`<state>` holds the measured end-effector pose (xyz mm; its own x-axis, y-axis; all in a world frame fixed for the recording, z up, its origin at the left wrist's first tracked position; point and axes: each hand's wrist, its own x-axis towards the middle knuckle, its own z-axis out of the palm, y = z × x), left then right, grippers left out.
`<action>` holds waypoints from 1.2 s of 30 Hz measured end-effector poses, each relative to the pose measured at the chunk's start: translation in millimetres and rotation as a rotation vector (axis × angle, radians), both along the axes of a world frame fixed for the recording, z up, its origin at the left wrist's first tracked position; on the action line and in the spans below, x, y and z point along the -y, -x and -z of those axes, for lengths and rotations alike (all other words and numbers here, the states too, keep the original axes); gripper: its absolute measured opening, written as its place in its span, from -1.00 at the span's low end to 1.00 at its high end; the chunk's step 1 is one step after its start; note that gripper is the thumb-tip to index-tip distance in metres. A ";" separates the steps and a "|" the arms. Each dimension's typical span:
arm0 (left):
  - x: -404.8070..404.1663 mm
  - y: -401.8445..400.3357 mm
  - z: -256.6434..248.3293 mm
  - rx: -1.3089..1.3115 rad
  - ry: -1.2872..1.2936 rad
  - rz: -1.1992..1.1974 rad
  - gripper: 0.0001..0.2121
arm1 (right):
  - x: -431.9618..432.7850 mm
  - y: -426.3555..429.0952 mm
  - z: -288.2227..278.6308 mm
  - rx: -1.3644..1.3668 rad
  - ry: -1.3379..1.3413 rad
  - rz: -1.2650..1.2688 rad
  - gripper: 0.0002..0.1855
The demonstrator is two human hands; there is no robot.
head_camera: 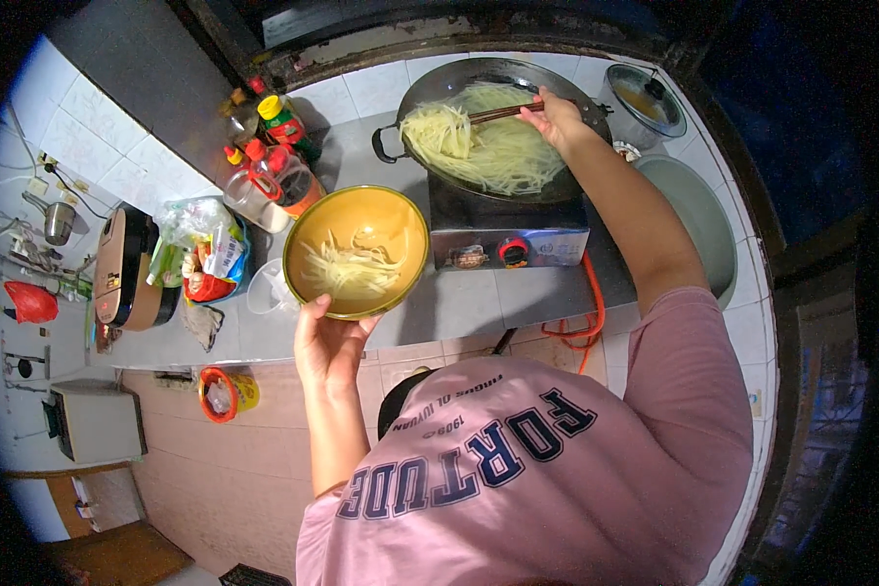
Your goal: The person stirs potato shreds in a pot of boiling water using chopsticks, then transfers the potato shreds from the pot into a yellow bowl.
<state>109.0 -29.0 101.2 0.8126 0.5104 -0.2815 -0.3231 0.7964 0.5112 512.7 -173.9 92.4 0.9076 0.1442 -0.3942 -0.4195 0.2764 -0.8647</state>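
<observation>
My left hand (331,344) holds a yellow bowl (381,212) by its near rim, left of the gas stove (509,245). Pale shredded strips (348,271), which look like potato, lie in the bowl. On the stove stands a dark wok (432,88) full of more pale strips (513,157). My right hand (557,121) is over the wok's right side, shut on brown chopsticks (494,114). Their tips reach a clump of strips (437,130) at the wok's left side.
Sauce bottles (286,124) and clear plastic jars (253,198) stand left of the wok. Farther left are bagged vegetables (212,249) and a rice cooker (124,267). A lidded pot (644,102) and a large grey-green basin (692,220) are on the right. An orange hose (595,300) hangs below the stove.
</observation>
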 end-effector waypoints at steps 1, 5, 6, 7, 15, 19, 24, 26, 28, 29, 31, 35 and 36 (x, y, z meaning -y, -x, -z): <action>-0.9 -0.5 0.4 0.008 -0.007 0.009 -0.43 | 1.5 -2.3 1.4 0.001 -0.003 0.003 -0.63; -5.4 -5.4 -1.6 -0.026 -0.040 0.013 -0.44 | 6.2 -6.5 4.3 -0.027 -0.049 0.020 -0.65; -6.6 -7.4 -2.9 -0.026 -0.041 0.015 -0.44 | 7.7 -6.0 3.0 -0.021 -0.069 0.009 -0.65; -8.0 -9.8 -4.3 -0.017 -0.043 0.027 -0.45 | 8.8 -5.1 2.5 -0.021 -0.071 0.012 -0.65; -14.4 -36.7 -16.5 0.020 -0.069 0.106 -0.49 | 25.5 -2.4 -6.5 0.030 -0.106 0.066 -0.67; -14.6 -56.3 -21.1 -0.002 -0.060 0.141 -0.48 | 34.5 -4.3 -14.7 0.029 -0.150 0.088 -0.69; -5.5 -73.4 -39.4 -0.071 -0.103 0.163 -0.50 | 47.8 -13.3 -18.8 0.080 -0.229 0.072 -0.69; -3.1 -82.1 -44.5 -0.104 -0.085 0.159 -0.53 | 53.0 -18.1 -24.1 0.104 -0.246 0.081 -0.69; 2.7 -90.4 -50.9 -0.145 -0.067 0.133 -0.57 | 55.6 -19.7 -33.6 0.140 -0.268 0.090 -0.69; 1.3 -95.4 -51.1 -0.143 -0.067 0.136 -0.57 | 58.6 -20.5 -38.7 0.143 -0.268 0.093 -0.69; -1.4 -107.2 -51.2 -0.162 0.004 0.210 -0.56 | 64.6 -17.9 -52.0 0.191 -0.244 0.109 -0.68; 5.4 -129.7 -57.0 -0.162 0.018 0.255 -0.50 | 78.4 -26.5 -70.5 0.279 -0.239 0.109 -0.68; 4.9 -133.8 -55.2 -0.147 0.004 0.256 -0.50 | 77.7 -18.4 -79.3 0.290 -0.253 0.115 -0.69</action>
<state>242.9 -33.9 156.4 0.8651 0.2925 -0.4075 -0.0338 0.8445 0.5345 531.2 -251.6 171.7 0.9919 0.0946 -0.0843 -0.1217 0.5265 -0.8414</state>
